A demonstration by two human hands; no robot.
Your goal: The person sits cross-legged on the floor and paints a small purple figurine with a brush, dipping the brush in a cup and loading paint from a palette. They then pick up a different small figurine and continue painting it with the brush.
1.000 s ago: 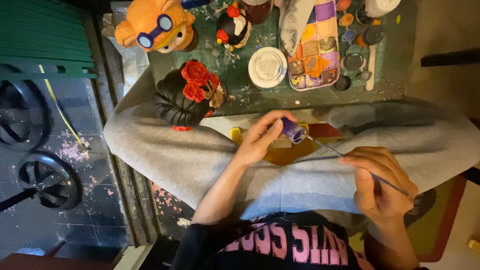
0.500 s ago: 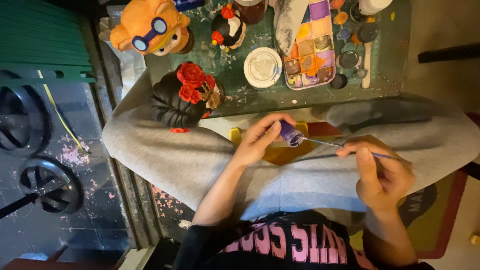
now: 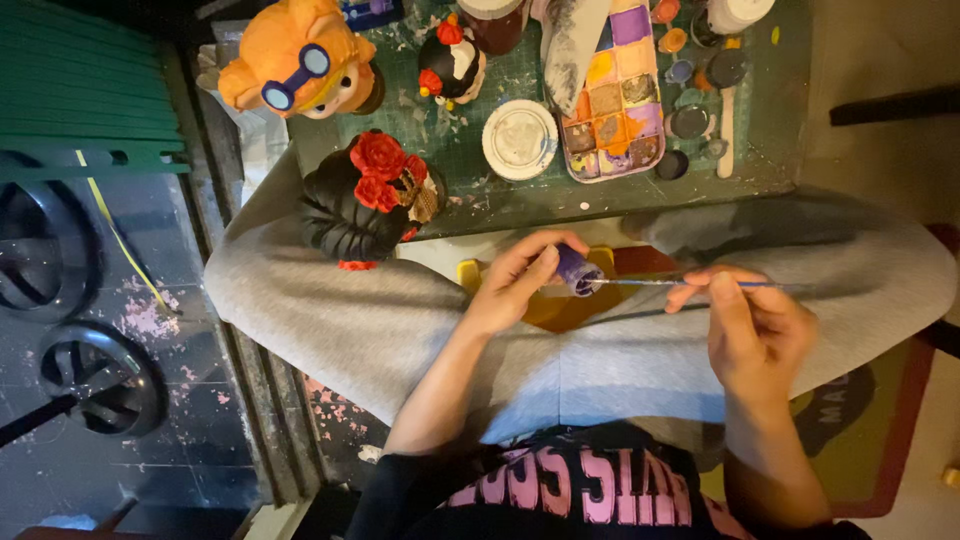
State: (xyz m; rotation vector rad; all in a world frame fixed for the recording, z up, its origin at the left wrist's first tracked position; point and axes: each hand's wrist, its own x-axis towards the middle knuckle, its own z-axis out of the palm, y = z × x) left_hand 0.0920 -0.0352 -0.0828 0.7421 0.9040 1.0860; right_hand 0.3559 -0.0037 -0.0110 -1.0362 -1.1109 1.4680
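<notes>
My left hand (image 3: 515,283) grips a small purple figure (image 3: 577,270) above my lap, its end turned to the right. My right hand (image 3: 752,322) pinches a thin paintbrush (image 3: 660,283) held level, and its tip meets the purple piece. A yellow and orange object (image 3: 560,308) lies on my grey-trousered legs (image 3: 330,320) just below both hands.
On the green table (image 3: 520,200) ahead stand a black-haired figure with red roses (image 3: 362,198), an orange figure with blue goggles (image 3: 298,62), a small black and red figure (image 3: 452,60), a white lid (image 3: 519,139) and a paint palette (image 3: 616,92). Black wheels (image 3: 95,390) sit at left.
My right hand has risen and turned the paintbrush from a slant to level, keeping its tip at the purple piece. My left hand has stayed nearly still.
</notes>
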